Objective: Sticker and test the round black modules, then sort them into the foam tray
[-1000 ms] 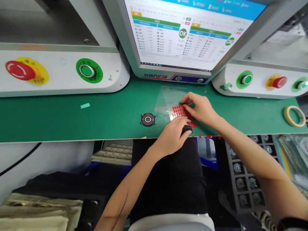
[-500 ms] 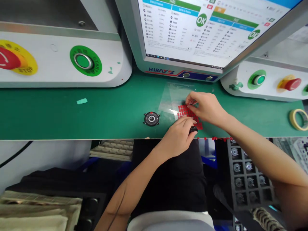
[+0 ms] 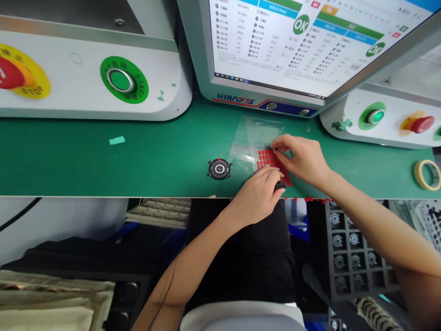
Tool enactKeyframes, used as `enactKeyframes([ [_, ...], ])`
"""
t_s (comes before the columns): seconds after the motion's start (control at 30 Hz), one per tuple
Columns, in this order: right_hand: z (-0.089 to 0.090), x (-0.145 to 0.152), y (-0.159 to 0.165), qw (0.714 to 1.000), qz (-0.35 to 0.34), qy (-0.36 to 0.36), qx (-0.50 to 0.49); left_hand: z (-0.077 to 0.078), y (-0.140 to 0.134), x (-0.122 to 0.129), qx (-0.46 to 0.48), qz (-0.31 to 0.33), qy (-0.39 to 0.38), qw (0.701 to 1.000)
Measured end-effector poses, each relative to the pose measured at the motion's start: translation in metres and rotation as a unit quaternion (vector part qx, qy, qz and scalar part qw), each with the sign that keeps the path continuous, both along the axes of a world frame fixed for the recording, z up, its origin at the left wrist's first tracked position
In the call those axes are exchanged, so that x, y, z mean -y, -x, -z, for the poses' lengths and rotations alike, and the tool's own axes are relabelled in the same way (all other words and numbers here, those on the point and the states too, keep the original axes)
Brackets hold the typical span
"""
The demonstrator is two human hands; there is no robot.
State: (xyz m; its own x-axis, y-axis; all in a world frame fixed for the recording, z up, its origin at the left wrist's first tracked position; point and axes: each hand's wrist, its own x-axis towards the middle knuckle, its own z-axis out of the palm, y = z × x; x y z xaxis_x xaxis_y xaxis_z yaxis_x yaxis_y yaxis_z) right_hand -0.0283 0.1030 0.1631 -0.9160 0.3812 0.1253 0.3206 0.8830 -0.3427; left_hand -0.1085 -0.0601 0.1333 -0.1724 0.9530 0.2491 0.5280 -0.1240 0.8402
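On the green bench lies a clear film sheet with rows of small red stickers (image 3: 264, 156). My left hand (image 3: 260, 193) rests over the sheet's lower part, its fingers curled around a small black watch body (image 3: 280, 185). Most of that piece is hidden by the fingers. At the upper rows of stickers, the thumb and forefinger of my right hand (image 3: 303, 156) are pinched together; whatever lies between the tips is too small to make out. A second round black watch body (image 3: 219, 169), with a red mark on its top edge, lies left of my left hand, touched by neither.
Behind the sheet stands a monitor (image 3: 262, 69) showing OK marks. Machine panels with a green start button (image 3: 120, 80) and a red stop button (image 3: 423, 124) flank it. A tape roll (image 3: 427, 174) lies far right. Below the bench edge is a black compartment tray (image 3: 347, 250) with watch parts.
The view has shifted slightly. Both hands keep nearly the same place at the sticker sheet, the right still pinching at its upper rows and the left still holding the black watch body.
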Motion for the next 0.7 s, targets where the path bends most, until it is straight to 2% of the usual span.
enactKeyframes([
  [0.23,0.001,-0.002,0.003,0.998,-0.008,-0.043,0.036,-0.001,0.001,-0.001,0.02,-0.007,-0.001,1.0],
  [0.33,0.004,-0.004,0.003,0.999,-0.001,-0.037,0.033,0.002,0.002,0.003,0.055,-0.012,-0.02,0.998],
  [0.4,0.001,-0.003,0.002,1.0,0.007,-0.014,-0.003,0.003,0.0,0.01,0.13,-0.02,-0.064,0.989],
  [0.47,-0.007,0.006,-0.003,0.995,0.031,0.027,-0.094,0.0,-0.004,0.019,0.257,-0.036,-0.101,0.96],
  [0.53,-0.022,0.025,-0.012,0.965,0.091,0.1,-0.224,-0.009,-0.011,0.03,0.398,-0.052,-0.101,0.91],
  [0.63,-0.044,0.069,-0.032,0.875,0.187,0.253,-0.366,-0.029,-0.022,0.048,0.541,-0.032,-0.071,0.837],
  [0.7,-0.052,0.1,-0.048,0.815,0.21,0.364,-0.398,-0.042,-0.029,0.06,0.567,0.001,-0.066,0.821],
])
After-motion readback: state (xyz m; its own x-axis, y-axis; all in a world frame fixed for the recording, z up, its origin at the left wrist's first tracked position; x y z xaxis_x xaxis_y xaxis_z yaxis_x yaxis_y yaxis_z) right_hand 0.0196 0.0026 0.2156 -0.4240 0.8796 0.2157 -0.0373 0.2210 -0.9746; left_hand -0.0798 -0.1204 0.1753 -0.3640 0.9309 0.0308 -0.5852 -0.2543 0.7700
